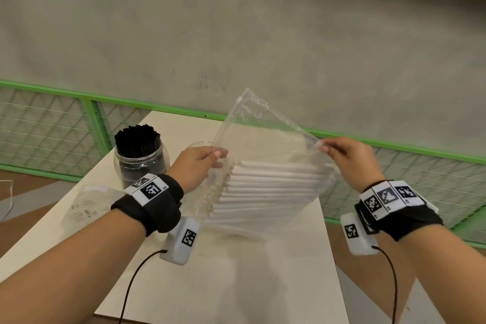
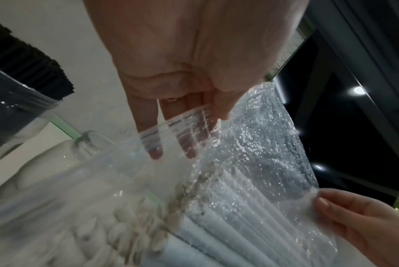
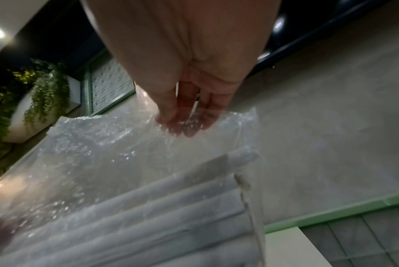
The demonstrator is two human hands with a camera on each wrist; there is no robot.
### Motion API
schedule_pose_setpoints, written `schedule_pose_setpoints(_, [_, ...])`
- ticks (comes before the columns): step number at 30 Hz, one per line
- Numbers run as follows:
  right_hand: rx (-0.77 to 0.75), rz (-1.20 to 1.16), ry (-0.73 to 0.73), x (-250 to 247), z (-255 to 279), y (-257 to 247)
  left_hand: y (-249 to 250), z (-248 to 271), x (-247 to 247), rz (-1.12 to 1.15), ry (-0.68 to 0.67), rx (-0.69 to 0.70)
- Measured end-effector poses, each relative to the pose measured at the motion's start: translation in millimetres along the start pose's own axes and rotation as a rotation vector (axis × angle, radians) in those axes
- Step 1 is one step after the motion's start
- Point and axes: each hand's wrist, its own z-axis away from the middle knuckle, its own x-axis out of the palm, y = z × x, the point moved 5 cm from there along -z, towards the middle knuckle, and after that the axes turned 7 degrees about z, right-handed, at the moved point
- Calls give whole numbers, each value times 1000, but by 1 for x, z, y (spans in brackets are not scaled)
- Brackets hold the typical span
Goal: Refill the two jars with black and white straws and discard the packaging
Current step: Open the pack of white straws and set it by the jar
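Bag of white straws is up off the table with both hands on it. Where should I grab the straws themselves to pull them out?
Probably at their left ends, reaching in from the left hand's side. There the white straws lie level in the clear bag with ends bunched at that edge, which looks like the opening. The right hand pinches the opposite edge.

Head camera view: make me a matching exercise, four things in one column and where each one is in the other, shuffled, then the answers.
Things:
1. black straws
2. white straws
3. left hand
4. right hand

Places:
A. pinching the bag's right edge
B. inside the clear bag
C. standing in the jar
D. gripping the bag's left edge

Pairs: 1-C, 2-B, 3-D, 4-A
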Motion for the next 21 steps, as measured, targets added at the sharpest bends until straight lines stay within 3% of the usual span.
schedule_pose_setpoints(10, [-164, 79, 242, -21, -5, -28, 8, -1, -8, -59, 22, 73])
schedule_pose_setpoints(14, [-105, 82, 154, -16, -14, -26, 5, -5, -9, -152, -9, 61])
schedule_pose_setpoints(17, [-174, 55, 247, -19, -17, -34, 2, -8, -9, -145, 4, 56])
schedule_pose_setpoints(21, [-114, 18, 153, -7, -16, -33, -6, -6, -4, -184, -28, 51])
